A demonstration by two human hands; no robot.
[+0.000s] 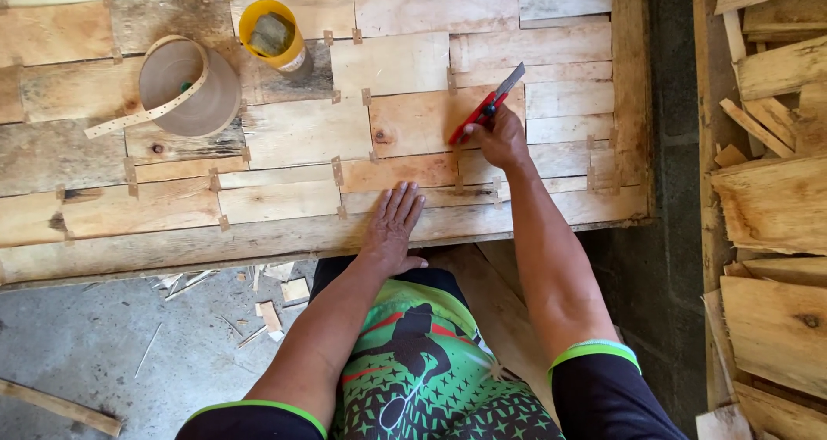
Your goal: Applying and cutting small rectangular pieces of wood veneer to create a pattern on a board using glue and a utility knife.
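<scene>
Closest to me is the person's lap in a green and black patterned shirt (422, 371), with wood offcuts (276, 306) scattered on the concrete floor (86, 345) just below the bench edge. Past that, the left hand (392, 224) lies flat, fingers together and spread on nothing but wood, pressing down the near edge of the veneer sheet (301, 130), a patchwork of thin wood pieces joined by small bits of brown tape. A little farther in, the right hand (495, 138) is closed around a red utility knife (487, 108), blade extended and tip resting on the sheet near a seam. By my reading, trimming or scoring at that joint is the step in hand; the cut calls for steady pressure from the flat hand and a straight draw along the seam, fingers kept out of the blade's line. Beyond, to the left, a roll of brown perforated tape (185, 87) lies with its loose end trailing, and just beside it stands a yellow round tub (271, 31), open. Stacked veneer scraps (775, 190) sit off to the right.
</scene>
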